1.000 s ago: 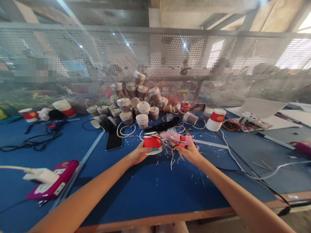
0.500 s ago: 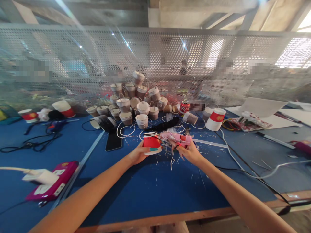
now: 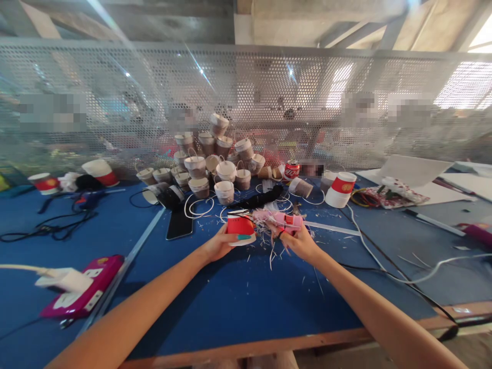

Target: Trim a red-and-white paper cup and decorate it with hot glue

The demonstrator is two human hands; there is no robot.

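My left hand (image 3: 220,243) is closed around a red and white paper cup (image 3: 239,227), held tilted over the middle of the table. In my right hand (image 3: 302,241) is a pink glue gun (image 3: 282,220), its front end at the cup's right side. A clear glue stick (image 3: 332,228) sticks out of the gun's rear toward the right. Pale strands cling around the front of the gun. Whether the nozzle touches the cup I cannot tell.
Several small brown-and-white buckets (image 3: 195,166) are heaped at the back. A black phone (image 3: 180,224) lies left of the cup. Further left sits a magenta power strip (image 3: 82,289) with a white plug. White cord, a cola can (image 3: 291,170) and stacked paper cups (image 3: 340,189) stand behind and right.
Almost nothing has moved. Both hands keep the cup and the glue gun in nearly the same place, with only a very slight shift of the gun.
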